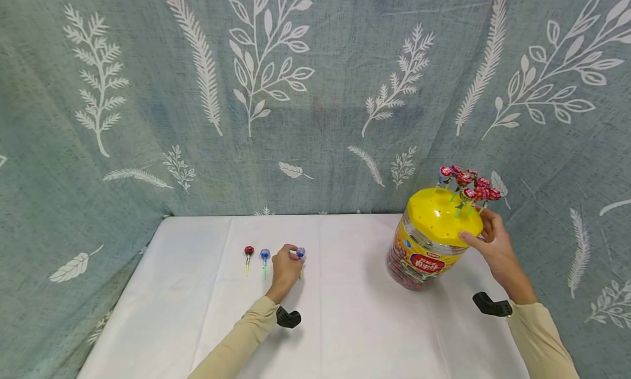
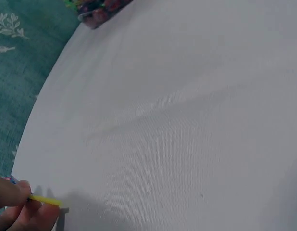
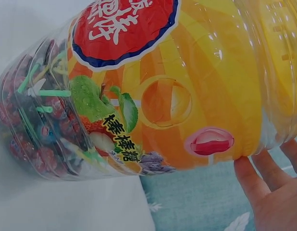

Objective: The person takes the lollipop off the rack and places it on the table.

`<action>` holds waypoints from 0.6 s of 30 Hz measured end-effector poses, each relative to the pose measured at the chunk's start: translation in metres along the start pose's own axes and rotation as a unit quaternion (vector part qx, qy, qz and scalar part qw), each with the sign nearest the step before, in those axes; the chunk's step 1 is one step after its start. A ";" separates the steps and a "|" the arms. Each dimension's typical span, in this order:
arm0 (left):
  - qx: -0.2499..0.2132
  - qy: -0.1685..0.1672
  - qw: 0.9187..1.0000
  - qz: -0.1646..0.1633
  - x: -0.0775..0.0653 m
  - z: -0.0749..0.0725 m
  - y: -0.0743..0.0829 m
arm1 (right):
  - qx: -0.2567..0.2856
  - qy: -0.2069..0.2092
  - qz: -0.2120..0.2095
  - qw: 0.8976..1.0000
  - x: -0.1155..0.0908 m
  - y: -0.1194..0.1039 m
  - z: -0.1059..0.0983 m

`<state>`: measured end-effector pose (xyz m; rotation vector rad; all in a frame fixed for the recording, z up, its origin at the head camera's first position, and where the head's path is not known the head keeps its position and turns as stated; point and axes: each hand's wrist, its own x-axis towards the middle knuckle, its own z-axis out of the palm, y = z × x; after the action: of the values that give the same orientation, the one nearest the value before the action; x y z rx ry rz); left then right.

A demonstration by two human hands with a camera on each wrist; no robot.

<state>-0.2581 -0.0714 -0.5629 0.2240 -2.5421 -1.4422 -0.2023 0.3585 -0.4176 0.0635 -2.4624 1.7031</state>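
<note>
My left hand (image 1: pixel 286 268) pinches a lollipop with a blue-purple wrapper (image 1: pixel 301 252) and a yellow stick (image 2: pixel 46 200), at the middle left of the table. Just left of that hand lie a blue-wrapped lollipop (image 1: pixel 265 253) with a green stick and a red-wrapped lollipop (image 1: pixel 248 250) with a yellow stick. On the right, my right hand (image 1: pixel 495 250) holds a big clear lollipop jar (image 3: pixel 216 86) by its top edge, thumb at the yellow lid (image 1: pixel 436 217) and fingers round the far side. Several red-wrapped lollipops (image 1: pixel 480 193) stand in holes in the lid.
White cloth covers the table (image 1: pixel 345 313). Behind it and at both sides hangs a green curtain (image 1: pixel 315 110) with white leaf prints. More lollipops (image 3: pixel 43 120) fill the bottom of the jar. A black wrist camera mount (image 1: pixel 288 317) sits at each wrist.
</note>
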 end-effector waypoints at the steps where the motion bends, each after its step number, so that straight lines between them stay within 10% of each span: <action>1: 0.006 -0.002 1.000 0.004 0.000 0.000 -0.001 | 0.000 0.000 0.001 1.000 0.000 0.000 0.000; 18: 0.024 -0.029 0.999 0.022 0.011 0.007 -0.001 | 0.041 0.005 -0.008 0.999 0.000 0.001 0.000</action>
<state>-0.2706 -0.0682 -0.5661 0.1362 -2.6124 -1.3934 -0.2021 0.3586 -0.4192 0.0831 -2.3793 1.7930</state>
